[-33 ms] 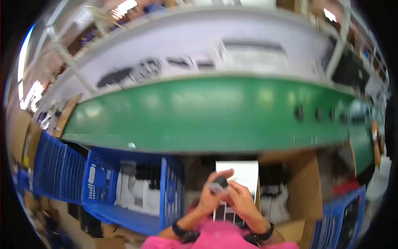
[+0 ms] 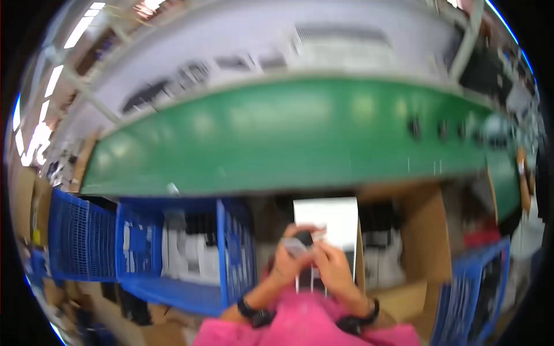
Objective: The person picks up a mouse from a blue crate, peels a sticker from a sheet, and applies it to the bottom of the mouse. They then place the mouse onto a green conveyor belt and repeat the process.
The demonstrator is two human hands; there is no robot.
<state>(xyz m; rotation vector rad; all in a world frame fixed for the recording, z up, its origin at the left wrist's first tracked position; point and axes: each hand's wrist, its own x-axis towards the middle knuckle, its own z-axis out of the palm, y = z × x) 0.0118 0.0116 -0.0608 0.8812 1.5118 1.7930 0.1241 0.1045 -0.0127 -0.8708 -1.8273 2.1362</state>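
My hands meet close in front of my body. In my left hand (image 2: 287,258) is a small dark flat piece (image 2: 304,237), with a pale, translucent piece (image 2: 295,248) beside it; blur hides their exact kind. My right hand (image 2: 333,266) has its thumb and fingers pinched at the edge of the dark piece; whether it grips part of it cannot be made out. Beneath and beyond both hands lies a white sheet-like panel (image 2: 337,216), its lower part dark with white lines and partly covered by my hands.
A long green work surface (image 2: 277,135) runs across ahead, several small dark parts at its right. Left of me stands a blue plastic crate (image 2: 220,254) holding white and black items. An open cardboard box (image 2: 426,239) is at my right, another blue crate (image 2: 464,288) beyond. Another person's arm (image 2: 524,181) shows far right.
The view has shifted, so the bench and crates sit a little higher in the picture. My hands stay together around the dark piece, which looks slightly turned.
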